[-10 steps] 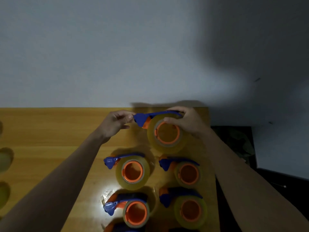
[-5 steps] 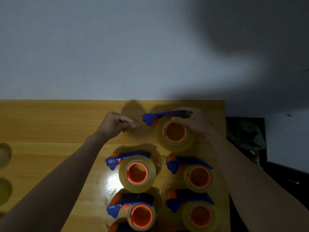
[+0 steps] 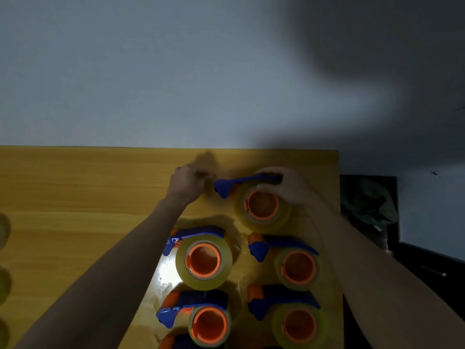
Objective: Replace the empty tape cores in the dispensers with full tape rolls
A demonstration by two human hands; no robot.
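Note:
A blue and orange tape dispenser (image 3: 226, 186) with a full clear tape roll (image 3: 263, 206) lies at the far right of the wooden table (image 3: 75, 192). My right hand (image 3: 284, 185) grips its blue handle and the top of the roll. My left hand (image 3: 187, 182) sits just left of the dispenser's nose with fingers pinched together; whether a tape end is between them is too dim to tell. Several more loaded dispensers lie nearer me: one (image 3: 201, 258), another (image 3: 294, 265), and two at the bottom (image 3: 203, 321) (image 3: 294, 321).
Tape rolls (image 3: 3, 283) show dimly at the left edge of the table. The table's right edge (image 3: 339, 222) drops to a dark floor with a dark bundle (image 3: 370, 202). A pale wall rises behind the table. A bright light spot (image 3: 167, 270) glares on the wood.
My left hand has let go of the dispenser's nose and drawn a little left. The right hand keeps its hold on the dispenser, which has barely moved on the table.

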